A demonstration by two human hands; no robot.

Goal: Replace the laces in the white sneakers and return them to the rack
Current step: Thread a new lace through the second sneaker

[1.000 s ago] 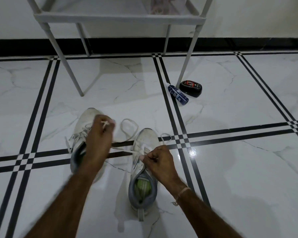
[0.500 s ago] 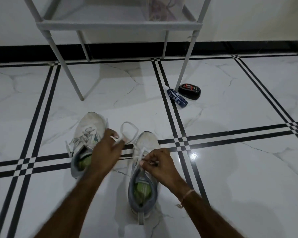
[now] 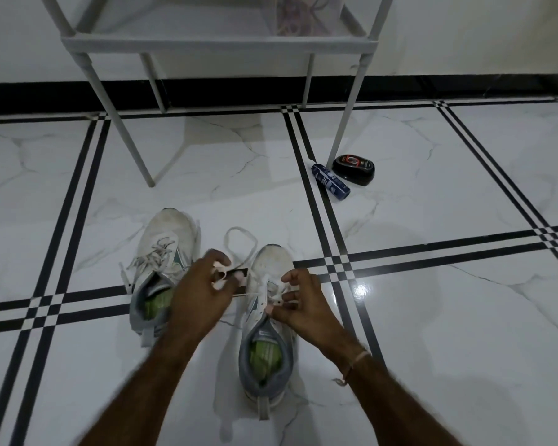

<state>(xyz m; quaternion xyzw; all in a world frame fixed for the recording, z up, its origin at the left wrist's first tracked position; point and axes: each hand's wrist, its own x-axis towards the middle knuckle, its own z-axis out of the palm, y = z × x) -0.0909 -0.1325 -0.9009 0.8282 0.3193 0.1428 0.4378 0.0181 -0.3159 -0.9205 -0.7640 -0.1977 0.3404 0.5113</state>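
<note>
Left white mesh sneaker, grey collar, green insole (image 3: 161, 268): on marble floor, laced, ends loose, untied.
Right matching white sneaker (image 3: 268, 304): beside it, lacing in progress, upper eyelets apparently unfinished.
Flat white lace (image 3: 240, 241): loops on floor between toes.
Left hand (image 3: 203, 288): fingers closed on lace.
Right hand (image 3: 298, 302): pinching lace at eyelets.
Grey metal rack (image 3: 219, 43): behind, well apart; no white sneakers on visible shelf.
Remaining, by judgement: finish lacing, tie, return pair.
</note>
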